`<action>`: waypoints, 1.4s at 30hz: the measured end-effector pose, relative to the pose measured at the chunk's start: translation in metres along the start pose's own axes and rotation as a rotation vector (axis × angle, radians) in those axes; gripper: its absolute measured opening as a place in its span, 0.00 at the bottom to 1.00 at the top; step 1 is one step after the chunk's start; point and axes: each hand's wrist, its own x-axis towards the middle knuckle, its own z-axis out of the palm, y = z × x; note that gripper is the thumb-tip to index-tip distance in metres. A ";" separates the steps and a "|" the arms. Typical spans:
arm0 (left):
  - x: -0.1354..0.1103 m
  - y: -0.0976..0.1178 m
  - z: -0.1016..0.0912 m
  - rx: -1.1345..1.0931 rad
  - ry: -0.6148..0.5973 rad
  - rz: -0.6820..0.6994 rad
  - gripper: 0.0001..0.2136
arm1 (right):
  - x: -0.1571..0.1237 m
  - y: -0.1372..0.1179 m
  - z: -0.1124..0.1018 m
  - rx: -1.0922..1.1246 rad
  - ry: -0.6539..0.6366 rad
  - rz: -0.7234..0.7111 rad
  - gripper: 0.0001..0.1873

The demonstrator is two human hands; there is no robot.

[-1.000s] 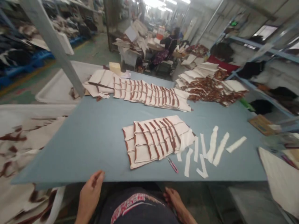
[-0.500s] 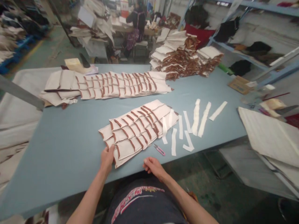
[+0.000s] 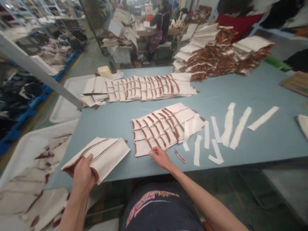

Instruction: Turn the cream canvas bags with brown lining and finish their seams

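Note:
My left hand point(image 3: 84, 171) is closed around the near end of a cream fabric piece point(image 3: 106, 154) with brown seams and a brown underside, raised at the table's left front. Its thumb lies on top and the piece bends in the grip. My right hand point(image 3: 160, 158) has its fingers curled in at the front edge of a fanned stack of similar fabric pieces point(image 3: 154, 128); whether anything is between the fingertips, I cannot make out. Pink-handled thread snips point(image 3: 180, 156) lie just right of that hand. Several white strips point(image 3: 197, 150) are spread to the right, some over the stack's end.
A longer overlapping row of fabric pieces point(image 3: 149, 87) lies along the blue table's point(image 3: 108, 118) far side. Tall piles of cream and brown fabric point(image 3: 211, 54) stand at the back right. White bins point(image 3: 26, 150) with fabric are at the left. A person point(image 3: 161, 24) sits beyond the table.
My left hand has drawn one fabric piece off the stack's left end and carried it left. My right hand has moved up to the stack's front edge. The view has turned left.

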 end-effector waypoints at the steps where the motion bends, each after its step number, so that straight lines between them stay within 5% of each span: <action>1: -0.010 0.002 -0.010 -0.031 -0.014 -0.036 0.17 | -0.009 -0.009 0.006 -0.037 -0.002 -0.095 0.22; 5: -0.047 0.014 -0.026 -0.136 -0.083 -0.159 0.17 | -0.047 -0.055 0.037 -0.119 -0.083 -0.502 0.43; 10: -0.083 0.027 -0.014 -0.186 -0.315 -0.237 0.15 | -0.055 -0.097 0.055 -0.298 -0.022 -1.004 0.09; 12: -0.093 0.032 -0.008 -0.192 -0.411 -0.232 0.19 | -0.050 -0.104 0.046 -0.319 -0.032 -1.056 0.08; 16: -0.106 0.039 -0.009 -0.134 -0.604 -0.163 0.30 | -0.055 -0.108 0.016 -0.313 -0.013 -0.990 0.13; 19: -0.113 0.039 -0.017 -0.022 -0.696 -0.066 0.29 | -0.073 -0.109 -0.001 -0.277 0.015 -0.904 0.15; 23: -0.128 0.040 -0.022 0.132 -0.712 0.090 0.20 | -0.096 -0.110 -0.014 -0.197 0.009 -0.767 0.17; 29: -0.155 0.062 -0.008 0.391 -0.666 0.533 0.17 | -0.119 -0.123 -0.030 -0.053 -0.118 -0.543 0.24; 34: -0.161 0.084 -0.003 0.447 -0.937 0.488 0.17 | -0.127 -0.139 -0.045 0.129 -0.305 -0.316 0.35; 37: -0.158 0.091 -0.005 0.403 -0.996 0.485 0.18 | -0.127 -0.149 -0.055 0.244 -0.423 -0.193 0.35; 42: -0.163 0.101 -0.006 0.306 -0.956 0.556 0.16 | -0.127 -0.171 -0.063 0.112 -0.224 -0.362 0.19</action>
